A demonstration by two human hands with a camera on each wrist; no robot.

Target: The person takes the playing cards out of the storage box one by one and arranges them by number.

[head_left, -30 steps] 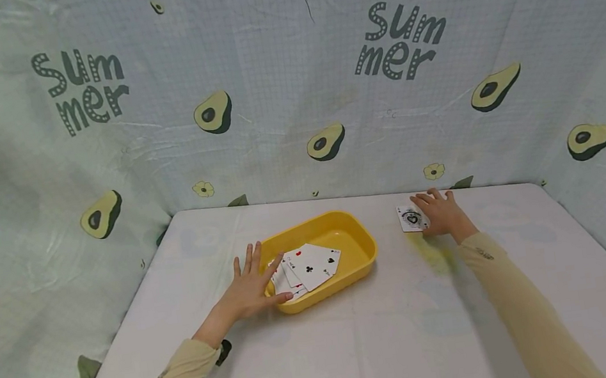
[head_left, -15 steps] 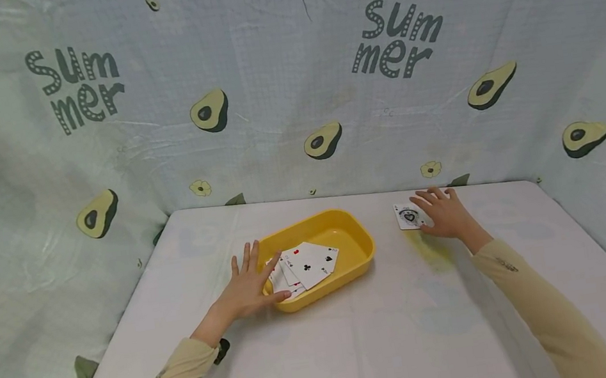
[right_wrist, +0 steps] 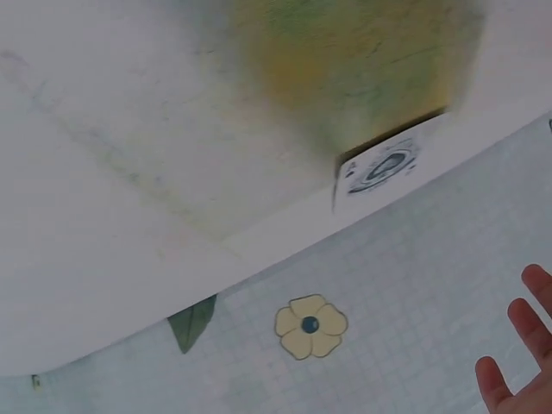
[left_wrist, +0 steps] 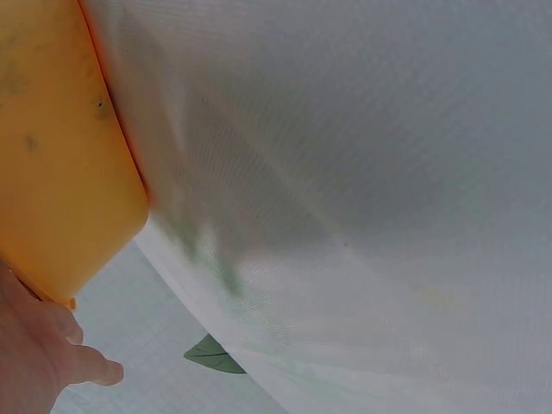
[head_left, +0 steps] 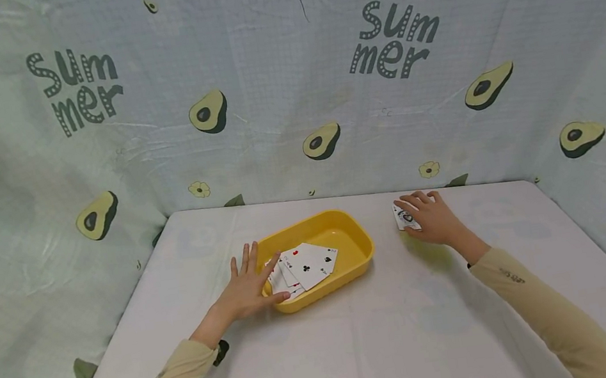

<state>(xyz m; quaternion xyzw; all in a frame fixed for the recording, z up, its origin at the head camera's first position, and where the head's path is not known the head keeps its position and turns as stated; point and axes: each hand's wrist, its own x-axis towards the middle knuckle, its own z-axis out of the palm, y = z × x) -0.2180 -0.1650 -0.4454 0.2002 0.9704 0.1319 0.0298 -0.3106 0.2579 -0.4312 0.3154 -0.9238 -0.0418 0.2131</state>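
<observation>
My left hand (head_left: 243,293) rests on the near-left end of a yellow plastic tray (head_left: 362,253), fingers spread and thumb over its front rim. Several playing cards (head_left: 309,264) lie face up in the tray's left part. In the left wrist view the tray's side wall (left_wrist: 69,155) shows at upper left, with part of the hand below it. On the right, my right hand (head_left: 430,219) reaches over a single playing card (head_left: 403,219) with a large black emblem, and partly covers it. The right wrist view shows this card (right_wrist: 384,166) on the table, with the fingers loosely spread.
A white cloth covers the table (head_left: 355,349). Behind it hangs a pale curtain (head_left: 261,59) printed with avocados and "summer" lettering. The lone card lies near the table's back edge, right of the tray. A yellow-green stain (head_left: 430,255) marks the cloth nearby.
My right hand has shifted left over the lone card and hides more of it. The right forearm has swung outward to the right. The left hand and tray stay in place.
</observation>
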